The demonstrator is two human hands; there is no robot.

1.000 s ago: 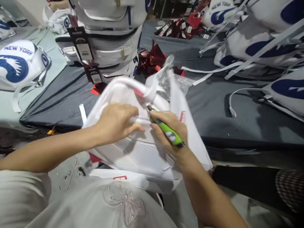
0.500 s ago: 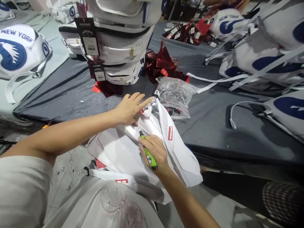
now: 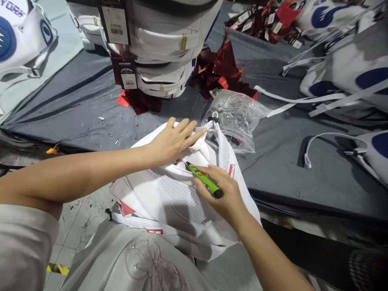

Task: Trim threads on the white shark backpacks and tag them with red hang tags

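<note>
A white backpack [image 3: 182,198] with dotted mesh panels and small red labels lies at the table's front edge, partly over the person's lap. My left hand [image 3: 176,141] rests on its upper part, palm down with fingers spread. In my right hand [image 3: 220,194] is a green pen-like tool [image 3: 206,180] with a black end. Its thin tip touches or nearly touches the white fabric just beside my left hand; the exact contact point is hard to see.
Stacked white bags [image 3: 163,52] with black tags stand behind my hands. Dark red tags [image 3: 226,64] and a clear plastic bag [image 3: 236,117] lie on the dark-covered table [image 3: 287,161]. More white bags [image 3: 342,64] with straps are at the right.
The green tool has tilted and moved right with my right hand, its thin tip now showing. My left hand has shifted slightly right. The view has moved closer to the table.
</note>
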